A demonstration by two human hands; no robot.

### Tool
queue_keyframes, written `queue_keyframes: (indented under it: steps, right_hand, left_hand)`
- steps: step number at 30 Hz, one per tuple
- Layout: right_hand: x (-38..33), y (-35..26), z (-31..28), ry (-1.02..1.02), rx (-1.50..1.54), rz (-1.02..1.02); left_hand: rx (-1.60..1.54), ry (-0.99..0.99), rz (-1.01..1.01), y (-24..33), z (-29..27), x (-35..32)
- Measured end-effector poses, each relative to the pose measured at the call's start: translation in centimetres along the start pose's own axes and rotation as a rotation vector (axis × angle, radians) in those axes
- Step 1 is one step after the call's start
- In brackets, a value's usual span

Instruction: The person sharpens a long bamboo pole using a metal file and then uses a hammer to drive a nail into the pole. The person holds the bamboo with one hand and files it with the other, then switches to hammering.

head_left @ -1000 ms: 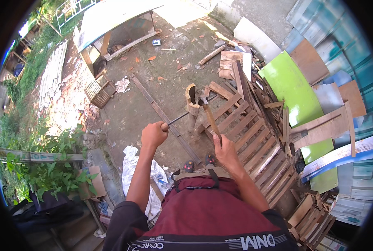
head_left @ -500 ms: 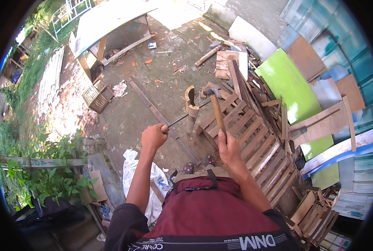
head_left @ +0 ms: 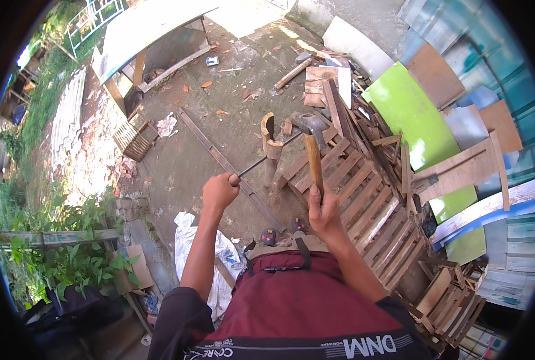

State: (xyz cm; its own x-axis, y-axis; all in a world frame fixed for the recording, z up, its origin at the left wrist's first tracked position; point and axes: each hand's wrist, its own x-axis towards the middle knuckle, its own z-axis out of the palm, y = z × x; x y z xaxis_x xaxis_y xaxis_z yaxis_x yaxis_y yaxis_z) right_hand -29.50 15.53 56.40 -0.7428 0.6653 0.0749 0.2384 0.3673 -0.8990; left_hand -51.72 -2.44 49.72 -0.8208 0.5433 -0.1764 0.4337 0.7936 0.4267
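My left hand (head_left: pixel 221 191) is closed round the wooden handle of a machete (head_left: pixel 254 167), its long dark blade seen nearly edge-on. The blade crosses the top of an upright bamboo piece (head_left: pixel 273 157), whose far side rises higher than its near side. My right hand (head_left: pixel 324 208) grips the lower part of a hammer's wooden handle (head_left: pixel 315 165). Its metal head (head_left: pixel 309 123) is up, near the blade's far end in the picture; whether they touch cannot be told. My two dark shoes (head_left: pixel 268 237) are on the ground just short of the bamboo.
A slatted wooden pallet (head_left: pixel 354 192) and piled scrap wood lie right of the bamboo. A long wooden strip (head_left: pixel 219 159) lies on the ground to the left. White sacking (head_left: pixel 204 252) is by my left forearm. A white-topped table (head_left: pixel 153 30) stands at the far left.
The hammer head looks larger and a little higher, lifted toward me. The machete stays across the bamboo in my left hand. The whole view has shifted slightly.
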Motion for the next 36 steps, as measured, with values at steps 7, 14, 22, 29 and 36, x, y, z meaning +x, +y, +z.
queue_keyframes:
  steps: [7,14,22,29,36]
  right_hand:
    - [0.6,3.1,0.0,-0.117,-0.11,0.086]
    - [0.7,7.2,2.0,-0.107,-0.163,0.033]
    - [1.3,2.2,-0.1,-0.033,-0.036,-0.013]
    - [0.4,8.1,1.9,-0.025,-0.066,0.142]
    - [-0.3,6.3,1.8,0.045,-0.031,0.056]
  left_hand:
    - [0.025,-0.038,-0.028,0.1,1.0,-0.3]
    - [0.002,-0.03,-0.032,0.7,0.5,0.5]
    - [0.008,-0.035,-0.078,0.2,1.2,0.6]
    - [0.044,-0.063,-0.112,1.5,0.9,1.2]
    - [0.022,-0.085,-0.039,1.8,1.4,1.0]
